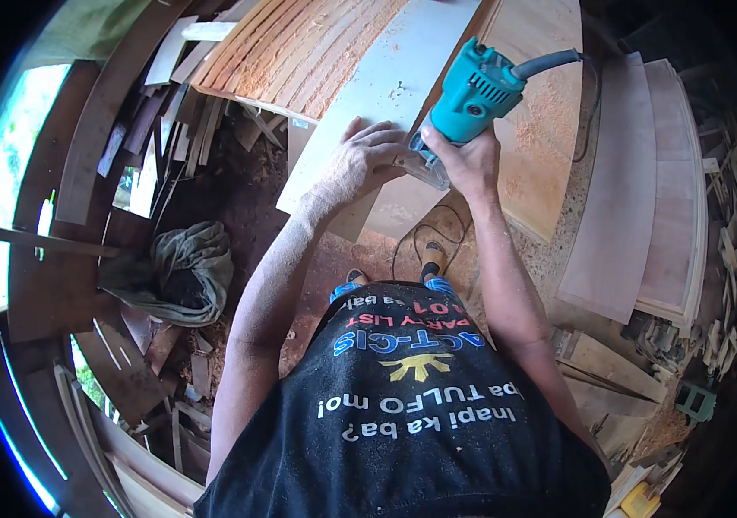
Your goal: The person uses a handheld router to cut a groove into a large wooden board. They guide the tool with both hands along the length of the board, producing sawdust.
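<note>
My right hand (470,160) grips a teal handheld trim router (474,91) with a dark cord rising from its top. The router stands at the right edge of a long white board (360,91), its clear base (430,173) jutting toward me. My left hand (360,164) lies on that board, its bent fingers reaching onto the near left side of the clear base; their exact hold is partly hidden. A grooved wooden panel (273,56) dusted with shavings lies left of the board, and a wider plywood sheet (532,181) lies to the right.
Plywood sheets (597,198) stack at the right beside piles of offcuts (731,285) and a green tool (694,399). Scrap boards (101,147) line the left, with a grey cloth bundle (170,272) on the floor. A cord (420,237) loops near my feet.
</note>
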Demonstrator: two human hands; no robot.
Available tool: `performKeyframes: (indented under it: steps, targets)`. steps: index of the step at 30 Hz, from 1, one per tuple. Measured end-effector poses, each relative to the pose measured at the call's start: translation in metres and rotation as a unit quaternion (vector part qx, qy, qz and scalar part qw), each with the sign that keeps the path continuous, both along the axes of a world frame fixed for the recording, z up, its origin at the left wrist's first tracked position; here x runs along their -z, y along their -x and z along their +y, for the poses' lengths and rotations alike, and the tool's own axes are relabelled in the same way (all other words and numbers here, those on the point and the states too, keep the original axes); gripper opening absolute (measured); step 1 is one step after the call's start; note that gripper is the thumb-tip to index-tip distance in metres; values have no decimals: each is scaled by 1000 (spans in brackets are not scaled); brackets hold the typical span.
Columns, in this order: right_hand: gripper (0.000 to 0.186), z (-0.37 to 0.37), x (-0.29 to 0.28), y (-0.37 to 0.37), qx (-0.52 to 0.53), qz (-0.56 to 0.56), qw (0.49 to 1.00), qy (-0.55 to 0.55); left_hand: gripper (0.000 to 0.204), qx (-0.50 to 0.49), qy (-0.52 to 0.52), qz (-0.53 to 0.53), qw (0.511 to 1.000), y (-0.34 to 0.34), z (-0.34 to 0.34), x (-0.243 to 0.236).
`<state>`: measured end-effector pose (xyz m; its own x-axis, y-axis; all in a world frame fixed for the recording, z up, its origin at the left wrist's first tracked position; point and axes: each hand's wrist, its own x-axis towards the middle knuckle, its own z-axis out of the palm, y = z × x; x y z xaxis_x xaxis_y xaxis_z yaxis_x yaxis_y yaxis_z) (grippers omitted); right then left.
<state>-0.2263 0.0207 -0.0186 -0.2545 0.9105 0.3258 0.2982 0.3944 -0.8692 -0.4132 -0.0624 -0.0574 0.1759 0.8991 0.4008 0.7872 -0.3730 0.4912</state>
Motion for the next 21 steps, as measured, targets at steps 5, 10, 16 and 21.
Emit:
performKeyframes:
  steps: [5,10,16,21]
  targets:
    - [65,-14,-1,0,3,9,1000,16,33,41,-12,10,999,3,8,-2]
    - [64,-26,9,2,9,-23,1000,-1,32,55,6,-18,998,2,7,4]
    - [67,-28,10,1,22,-28,999,-16,30,47,33,0,998,-2,6,-5]
    - [67,-21,10,2,24,-26,999,-20,32,43,35,16,998,-2,14,-3]
